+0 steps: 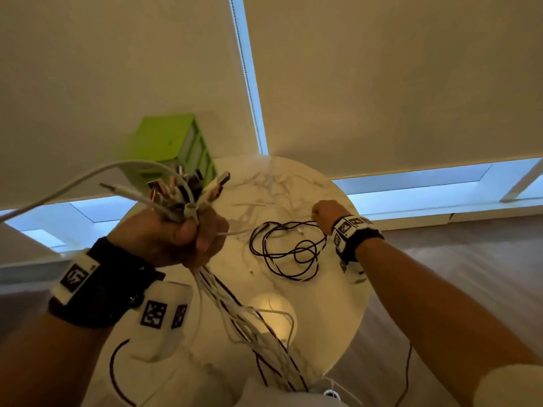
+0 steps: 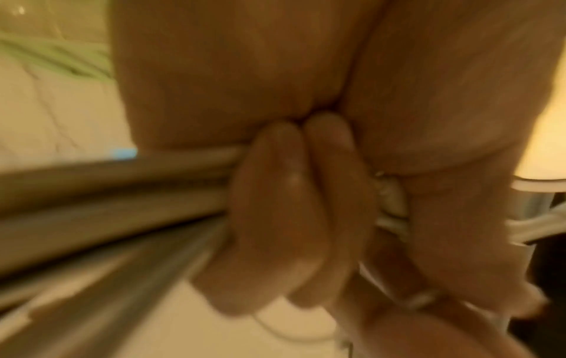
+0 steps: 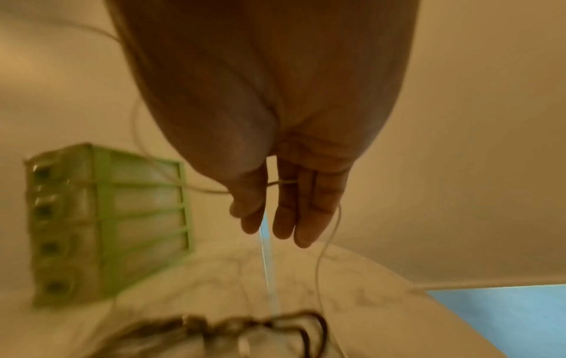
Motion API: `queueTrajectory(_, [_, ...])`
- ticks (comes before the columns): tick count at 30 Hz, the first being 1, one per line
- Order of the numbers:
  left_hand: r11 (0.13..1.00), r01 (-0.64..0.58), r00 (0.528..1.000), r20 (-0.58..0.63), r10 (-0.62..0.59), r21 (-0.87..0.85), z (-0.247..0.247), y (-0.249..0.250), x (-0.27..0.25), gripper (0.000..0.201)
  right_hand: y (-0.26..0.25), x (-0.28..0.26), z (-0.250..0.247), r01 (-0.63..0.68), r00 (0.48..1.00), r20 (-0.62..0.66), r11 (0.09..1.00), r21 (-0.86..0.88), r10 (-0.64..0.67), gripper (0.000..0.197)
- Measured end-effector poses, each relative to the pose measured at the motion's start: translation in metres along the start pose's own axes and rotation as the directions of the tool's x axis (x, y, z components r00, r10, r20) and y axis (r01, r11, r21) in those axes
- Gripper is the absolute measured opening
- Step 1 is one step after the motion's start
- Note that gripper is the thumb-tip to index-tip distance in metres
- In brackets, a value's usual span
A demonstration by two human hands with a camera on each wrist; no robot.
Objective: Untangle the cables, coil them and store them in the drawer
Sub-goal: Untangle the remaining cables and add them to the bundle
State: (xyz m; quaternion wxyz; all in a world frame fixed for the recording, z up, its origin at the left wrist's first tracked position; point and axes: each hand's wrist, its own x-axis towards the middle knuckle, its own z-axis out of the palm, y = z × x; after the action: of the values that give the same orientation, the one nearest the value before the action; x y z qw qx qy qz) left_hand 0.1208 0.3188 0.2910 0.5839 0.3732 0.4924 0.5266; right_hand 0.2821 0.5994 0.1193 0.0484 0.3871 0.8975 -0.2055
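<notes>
My left hand (image 1: 188, 233) is raised and grips a thick bundle of white and dark cables (image 1: 249, 327); their plug ends (image 1: 188, 186) stick up out of the fist. In the left wrist view the fingers (image 2: 285, 206) wrap tightly round the bundle (image 2: 107, 193). My right hand (image 1: 324, 214) is stretched out over the table's far right. Its fingers (image 3: 301, 206) are nearly straight, and a thin white cable (image 3: 281, 182) runs between thumb and forefinger and hangs off the far side. A loose black cable (image 1: 289, 249) lies looped on the table under that hand.
The green drawer unit (image 1: 173, 145) stands at the back left of the round marble table (image 1: 293, 183), with its drawers shut in the right wrist view (image 3: 92, 218). A round lamp glow (image 1: 273, 312) reflects near the front edge. Window blinds hang behind.
</notes>
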Motion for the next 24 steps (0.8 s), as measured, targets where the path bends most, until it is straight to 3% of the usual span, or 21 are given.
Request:
queueTrajectory(2, [0.995, -0.020, 0.998, 0.063, 0.014, 0.102, 0.015, 0.005, 0.008, 0.030, -0.004, -0.001, -0.023, 0.038, 0.995, -0.103, 0.978, 0.205, -0.018, 0.024])
queueTrajectory(3, [0.996, 0.013, 1.000, 0.027, -0.015, 0.087, 0.015, 0.004, 0.014, 0.020, -0.011, -0.007, -0.040, 0.088, 0.989, -0.142, 0.940, 0.329, -0.043, 0.026])
queueTrajectory(5, [0.997, 0.003, 0.978, -0.209, 0.012, 0.071, 0.016, 0.000, 0.036, 0.022, -0.032, -0.023, -0.077, 0.211, 0.972, -0.201, 0.827, 0.521, -0.121, 0.029])
queueTrajectory(8, [0.994, -0.008, 0.933, -0.357, 0.048, 0.112, 0.018, -0.010, 0.068, 0.035, -0.065, -0.058, -0.124, 0.400, 0.914, -0.282, 0.763, 0.509, -0.291, 0.026])
queueTrajectory(12, [0.989, -0.025, 0.955, -0.291, 0.066, 0.144, 0.041, -0.021, 0.099, 0.028, -0.095, -0.093, -0.155, 0.541, 0.841, -0.392, 0.607, 0.582, -0.373, 0.028])
queueTrajectory(16, [0.978, 0.028, 0.947, -0.319, 0.041, 0.208, 0.060, -0.039, 0.121, 0.027, -0.103, -0.112, -0.176, 0.525, 0.851, -0.440, 0.499, 0.689, -0.287, 0.029])
queueTrajectory(18, [0.975, 0.084, 0.941, -0.340, -0.009, 0.208, 0.063, -0.045, 0.125, 0.017, -0.100, -0.117, -0.188, 0.548, 0.836, -0.482, 0.459, 0.700, -0.264, 0.030])
queueTrajectory(21, [0.954, 0.184, 0.959, -0.255, -0.122, 0.235, 0.060, -0.050, 0.124, 0.010, -0.085, -0.120, -0.203, 0.591, 0.806, -0.548, 0.298, 0.749, -0.221, 0.031])
queueTrajectory(24, [0.980, 0.159, 0.979, -0.146, -0.141, 0.118, 0.056, -0.045, 0.118, 0.016, -0.071, -0.119, -0.205, 0.574, 0.818, -0.553, 0.168, 0.802, -0.157, 0.032])
